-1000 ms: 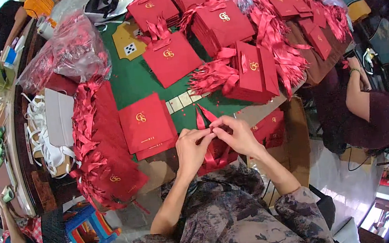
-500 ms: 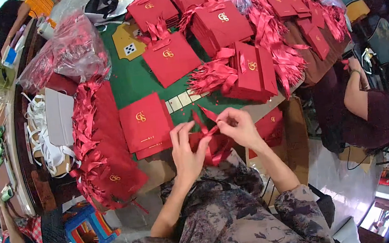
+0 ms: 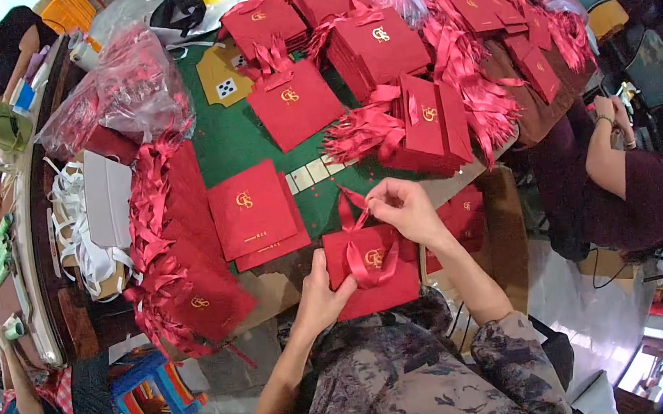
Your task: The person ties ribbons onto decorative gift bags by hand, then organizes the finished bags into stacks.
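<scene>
A small red paper bag [image 3: 350, 302] with gold lettering is held upright in front of my body. My left hand [image 3: 324, 299] grips its left edge, thumb on the front face. At the bag's top my right hand [image 3: 403, 213] pinches a red satin ribbon [image 3: 351, 209]. One length of that ribbon rises above the bag, and another loops down over its front. Just left of my hands, two flat red bags [image 3: 256, 216] lie overlapping on the green table surface.
Stacks of red bags with ribbon handles [image 3: 430, 122] cover the far and right parts of the table. A long row of ribboned bags [image 3: 180, 250] lines the left edge. Beyond it are white straps [image 3: 78, 230] and a clear plastic bag [image 3: 122, 88]. Other people sit at both sides.
My left hand has moved down from the ribbon to the bag's edge. The bag's front now faces up into view. My right hand keeps its pinch on the ribbon.
</scene>
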`<act>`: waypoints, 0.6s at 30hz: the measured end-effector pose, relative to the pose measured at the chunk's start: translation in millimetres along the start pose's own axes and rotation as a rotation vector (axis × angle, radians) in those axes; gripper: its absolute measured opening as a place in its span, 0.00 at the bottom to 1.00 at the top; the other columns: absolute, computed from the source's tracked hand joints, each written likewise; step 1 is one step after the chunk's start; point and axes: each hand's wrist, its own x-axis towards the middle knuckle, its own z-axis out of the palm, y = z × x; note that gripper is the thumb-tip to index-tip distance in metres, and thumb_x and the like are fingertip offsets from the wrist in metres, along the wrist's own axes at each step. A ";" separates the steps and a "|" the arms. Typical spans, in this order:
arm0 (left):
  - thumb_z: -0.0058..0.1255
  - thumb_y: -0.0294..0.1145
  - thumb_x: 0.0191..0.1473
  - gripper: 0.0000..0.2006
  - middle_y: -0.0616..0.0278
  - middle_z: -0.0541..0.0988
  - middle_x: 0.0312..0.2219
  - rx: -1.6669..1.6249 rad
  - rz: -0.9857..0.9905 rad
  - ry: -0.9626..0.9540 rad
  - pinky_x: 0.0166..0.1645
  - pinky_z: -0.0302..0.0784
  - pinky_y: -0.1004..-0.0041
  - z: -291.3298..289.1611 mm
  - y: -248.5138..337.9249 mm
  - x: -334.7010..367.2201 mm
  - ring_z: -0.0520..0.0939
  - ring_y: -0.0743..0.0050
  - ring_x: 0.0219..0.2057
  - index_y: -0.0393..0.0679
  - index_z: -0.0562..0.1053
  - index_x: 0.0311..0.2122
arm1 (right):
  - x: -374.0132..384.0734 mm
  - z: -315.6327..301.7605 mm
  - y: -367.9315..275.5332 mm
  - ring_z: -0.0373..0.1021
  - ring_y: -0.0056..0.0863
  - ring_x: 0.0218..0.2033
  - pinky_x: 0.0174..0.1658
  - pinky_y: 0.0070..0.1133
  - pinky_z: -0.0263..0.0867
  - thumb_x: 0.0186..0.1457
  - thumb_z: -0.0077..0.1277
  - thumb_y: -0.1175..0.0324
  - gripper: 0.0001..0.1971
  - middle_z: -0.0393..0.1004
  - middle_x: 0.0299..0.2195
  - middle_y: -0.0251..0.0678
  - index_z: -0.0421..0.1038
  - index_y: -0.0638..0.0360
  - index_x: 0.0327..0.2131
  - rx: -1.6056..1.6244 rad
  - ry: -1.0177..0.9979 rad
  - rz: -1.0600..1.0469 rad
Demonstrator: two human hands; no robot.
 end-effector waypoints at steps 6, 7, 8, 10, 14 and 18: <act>0.60 0.29 0.55 0.30 0.52 0.77 0.47 0.126 -0.022 -0.227 0.52 0.74 0.67 -14.3 3.6 -18.4 0.77 0.73 0.48 0.34 0.59 0.59 | 17.9 -5.3 9.9 0.65 0.08 0.25 0.29 0.13 0.62 0.55 0.57 0.70 0.06 0.73 0.24 0.22 0.75 0.63 0.32 0.029 0.094 -0.090; 0.60 0.30 0.55 0.31 0.53 0.75 0.49 0.025 -0.028 -0.235 0.54 0.72 0.68 -14.0 -8.6 -21.3 0.76 0.73 0.49 0.34 0.58 0.59 | 20.3 -6.0 10.2 0.65 0.09 0.25 0.30 0.14 0.63 0.55 0.57 0.70 0.06 0.74 0.24 0.23 0.75 0.63 0.32 -0.025 0.103 -0.093; 0.60 0.30 0.56 0.32 0.54 0.74 0.50 -0.077 -0.034 -0.244 0.55 0.71 0.68 -13.7 -14.3 -23.8 0.75 0.72 0.51 0.34 0.58 0.60 | 21.5 -5.9 10.6 0.66 0.10 0.24 0.30 0.14 0.63 0.54 0.57 0.70 0.06 0.74 0.24 0.24 0.75 0.63 0.31 -0.080 0.112 -0.095; 0.60 0.32 0.56 0.31 0.48 0.76 0.48 -0.048 0.016 -0.228 0.52 0.74 0.65 -15.9 -21.7 -29.7 0.78 0.61 0.50 0.35 0.58 0.60 | 20.6 -1.8 9.0 0.66 0.10 0.24 0.30 0.15 0.63 0.53 0.57 0.70 0.06 0.74 0.23 0.24 0.75 0.63 0.31 -0.092 0.104 -0.098; 0.59 0.33 0.56 0.31 0.43 0.77 0.47 0.077 0.121 -0.235 0.51 0.75 0.63 -18.8 -23.4 -33.0 0.80 0.56 0.50 0.36 0.58 0.60 | 18.2 -0.3 24.2 0.65 0.11 0.24 0.30 0.16 0.64 0.52 0.58 0.70 0.06 0.74 0.22 0.25 0.74 0.62 0.31 -0.101 0.114 -0.143; 0.56 0.28 0.58 0.29 0.56 0.70 0.55 -0.287 0.033 -0.239 0.63 0.61 0.70 -12.5 -22.3 -38.3 0.68 0.73 0.58 0.35 0.58 0.61 | 9.0 14.2 11.1 0.70 0.13 0.28 0.32 0.16 0.66 0.56 0.57 0.69 0.08 0.76 0.26 0.29 0.76 0.65 0.35 -0.168 0.085 -0.120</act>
